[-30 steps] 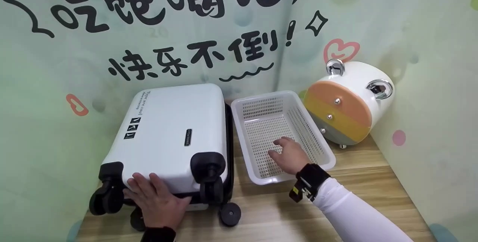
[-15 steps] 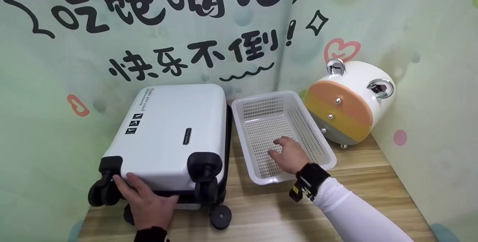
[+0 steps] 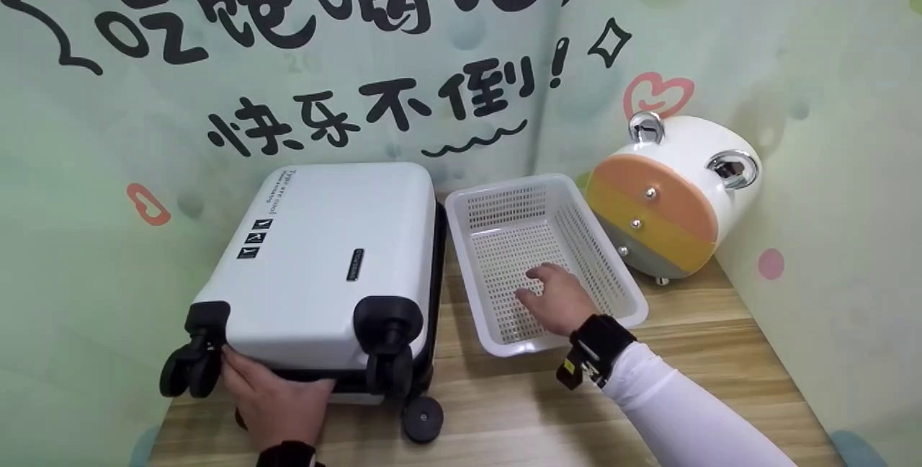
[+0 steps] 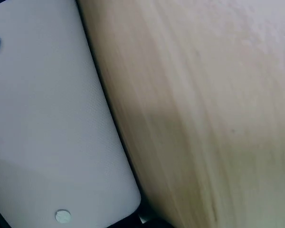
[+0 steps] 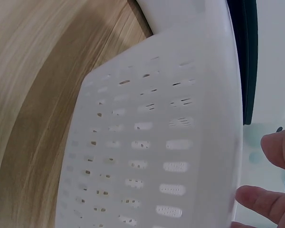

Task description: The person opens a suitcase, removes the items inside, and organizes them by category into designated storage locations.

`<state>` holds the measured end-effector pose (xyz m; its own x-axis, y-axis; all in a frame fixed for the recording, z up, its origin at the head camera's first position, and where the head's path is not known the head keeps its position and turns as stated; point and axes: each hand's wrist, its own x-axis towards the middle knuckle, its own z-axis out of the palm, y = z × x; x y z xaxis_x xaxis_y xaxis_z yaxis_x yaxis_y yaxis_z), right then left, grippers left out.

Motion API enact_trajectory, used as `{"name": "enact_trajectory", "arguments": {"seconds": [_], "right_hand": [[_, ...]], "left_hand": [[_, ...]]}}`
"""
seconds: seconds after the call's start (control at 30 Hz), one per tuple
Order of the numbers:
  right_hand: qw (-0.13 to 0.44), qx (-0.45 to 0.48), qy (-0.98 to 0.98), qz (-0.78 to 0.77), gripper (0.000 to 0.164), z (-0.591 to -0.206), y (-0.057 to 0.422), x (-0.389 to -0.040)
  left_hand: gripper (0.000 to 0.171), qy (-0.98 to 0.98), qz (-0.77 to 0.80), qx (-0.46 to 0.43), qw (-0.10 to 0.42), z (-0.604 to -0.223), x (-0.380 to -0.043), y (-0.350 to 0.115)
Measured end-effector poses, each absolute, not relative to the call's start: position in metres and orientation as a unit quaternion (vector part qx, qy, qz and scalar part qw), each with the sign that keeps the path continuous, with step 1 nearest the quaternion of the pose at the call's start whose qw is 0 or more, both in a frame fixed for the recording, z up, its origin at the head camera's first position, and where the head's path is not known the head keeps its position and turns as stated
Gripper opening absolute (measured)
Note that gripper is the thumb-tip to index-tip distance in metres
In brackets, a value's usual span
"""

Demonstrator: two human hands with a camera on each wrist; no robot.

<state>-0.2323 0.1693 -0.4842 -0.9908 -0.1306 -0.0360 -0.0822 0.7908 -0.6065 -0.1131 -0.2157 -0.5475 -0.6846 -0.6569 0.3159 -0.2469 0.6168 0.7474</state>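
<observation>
My left hand [image 3: 270, 395] is at the near end of a white suitcase [image 3: 331, 236], between its black wheels. The fingers go in behind the lower edge of the white shell, and their tips are hidden there. A pale panel of the suitcase [image 4: 52, 114] fills the left of the left wrist view, where no hand shows. My right hand [image 3: 562, 301] reaches over the near right rim of a white plastic basket [image 3: 497, 341], fingers loosely apart and holding nothing. In the right wrist view its fingertips [image 5: 259, 199] are beside the basket's rim.
Right of the basket, a white drum-shaped cabinet [image 3: 691, 143] with a striped orange, yellow and grey front leans tilted against the wall. Everything rests on a wood-grain tabletop [image 3: 533, 416]. Printed curtain-like walls [image 3: 828, 128] enclose the back and sides.
My left hand has slid down and left from the suitcase's top face to its lower edge. The near end of the suitcase has shifted slightly left. My right hand has stayed put.
</observation>
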Motion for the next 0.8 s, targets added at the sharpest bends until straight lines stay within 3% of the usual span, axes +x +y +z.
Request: {"name": "enact_trajectory", "arguments": {"seconds": [0.2, 0.5, 0.8], "right_hand": [[0.037, -0.060, 0.945, -0.319, 0.049, -0.484, 0.170, -0.232], [0.037, -0.059, 0.945, -0.321, 0.048, -0.487, 0.171, -0.232], [0.038, -0.060, 0.944, -0.323, 0.050, -0.489, 0.172, -0.231]], "left_hand": [[0.137, -0.846, -0.350, 0.284, 0.285, -0.545, -0.111, -0.226], [0.136, -0.845, -0.359, 0.306, 0.252, -0.544, -0.108, -0.235], [0.137, -0.831, -0.397, 0.264, 0.287, -0.548, -0.111, -0.247]]}}
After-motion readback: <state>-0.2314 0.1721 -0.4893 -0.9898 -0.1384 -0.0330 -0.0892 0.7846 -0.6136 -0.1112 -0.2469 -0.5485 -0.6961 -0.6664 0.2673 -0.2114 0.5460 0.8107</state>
